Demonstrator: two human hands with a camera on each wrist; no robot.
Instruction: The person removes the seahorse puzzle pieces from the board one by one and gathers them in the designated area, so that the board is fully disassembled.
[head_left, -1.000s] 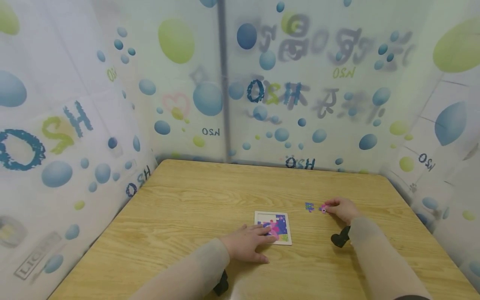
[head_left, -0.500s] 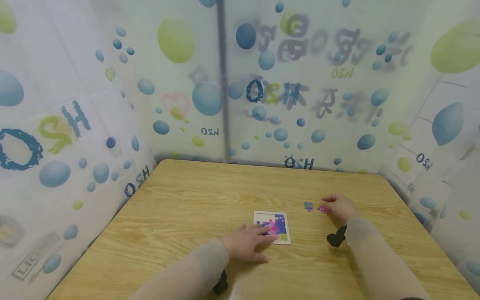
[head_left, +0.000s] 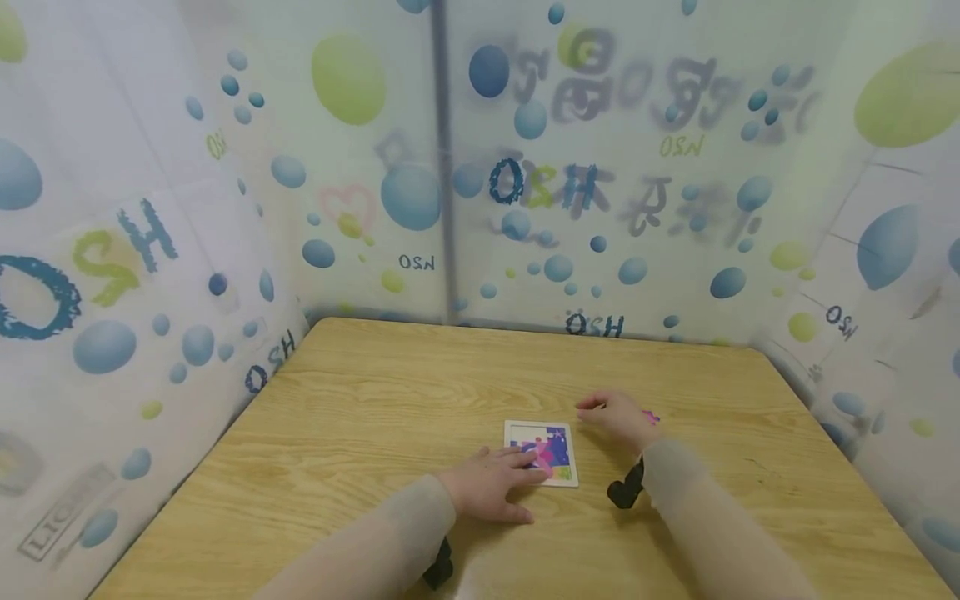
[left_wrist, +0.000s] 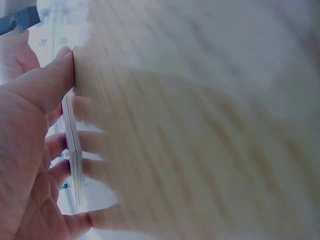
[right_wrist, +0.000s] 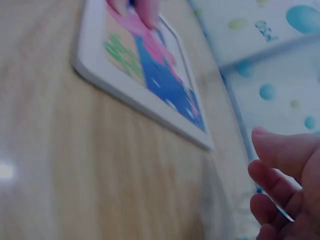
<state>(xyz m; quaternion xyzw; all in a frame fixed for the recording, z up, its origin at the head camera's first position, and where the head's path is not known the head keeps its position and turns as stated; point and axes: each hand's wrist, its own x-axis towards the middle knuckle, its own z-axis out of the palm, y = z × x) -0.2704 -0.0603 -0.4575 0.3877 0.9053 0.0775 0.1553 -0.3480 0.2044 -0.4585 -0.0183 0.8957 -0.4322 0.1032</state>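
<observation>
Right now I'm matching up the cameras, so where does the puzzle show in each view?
Head: puzzle right of and below centre, partly covered by the left hand.
Left wrist: puzzle edge-on, left of centre.
Right wrist: puzzle slanted, upper middle.
Shared landmark: the left hand's fingers, at the puzzle in all three.

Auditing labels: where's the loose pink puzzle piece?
In the head view, the pink piece lies on the table right of the white frame, just past the right hand, which partly hides it.
</observation>
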